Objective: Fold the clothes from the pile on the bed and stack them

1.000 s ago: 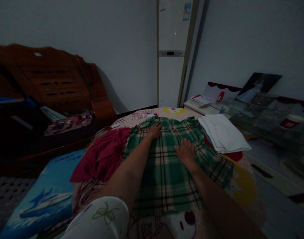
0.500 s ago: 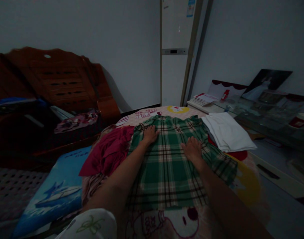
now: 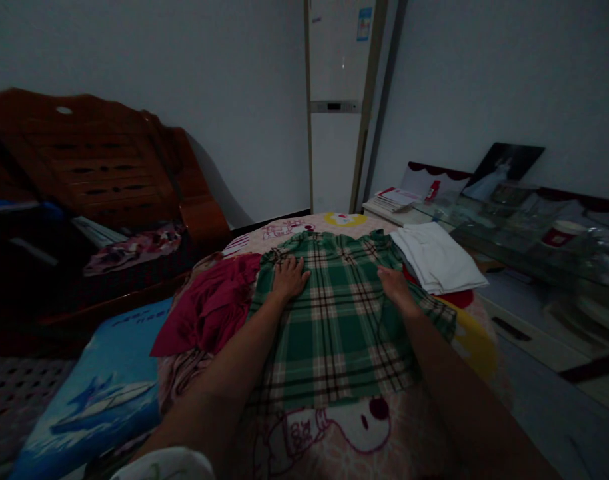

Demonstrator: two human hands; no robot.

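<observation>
A green plaid garment (image 3: 329, 333) with a gathered far edge lies spread on a round, pink-patterned covered surface (image 3: 414, 440). My left hand (image 3: 288, 279) rests flat on its upper left part, fingers apart. At the right side my right hand (image 3: 397, 288) has its fingers curled on the plaid cloth, thumb toward the middle; the fingertips are hidden. Beside the left forearm lies a crumpled magenta cloth (image 3: 209, 303). Folded white cloth (image 3: 437, 257) sits just beyond the right hand, on something red.
A wooden chair (image 3: 99, 157) with cloth on its seat stands at the left, near a blue boat-printed item (image 3: 104, 387). A glass-topped cabinet (image 3: 514, 227) at the right bears a paper cup (image 3: 562, 233) and a photo (image 3: 507, 170). A tall white unit (image 3: 334, 160) stands behind.
The view has shifted slightly right. My right hand has gone from lying flat with fingers apart to curled on the garment's right side, where the cloth is now drawn up. The left hand stays flat.
</observation>
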